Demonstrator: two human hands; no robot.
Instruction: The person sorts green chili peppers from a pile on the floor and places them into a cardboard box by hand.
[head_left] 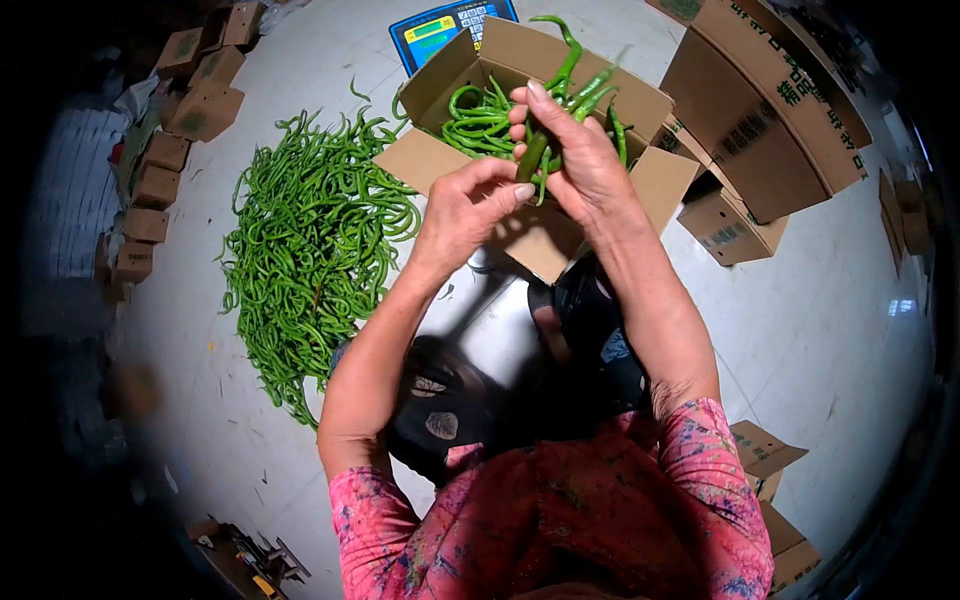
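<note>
Several peppers [560, 110] (right fingers [540, 92] grip them) overhang the open box [425, 158].

Glossy, slender green peppers [563, 68] are resting in a loose bunch in the right hand [583, 150], their curved ends poking out above and below the fingers; the left hand [468, 212] is touching the lower end of one darker pepper. Just beneath, an open cardboard box [545, 240] is standing with its flaps spread, and more curled peppers [478, 125] are lying tangled inside. A broad pile of similar peppers [310, 220] is spreading across the floor to the left.
</note>
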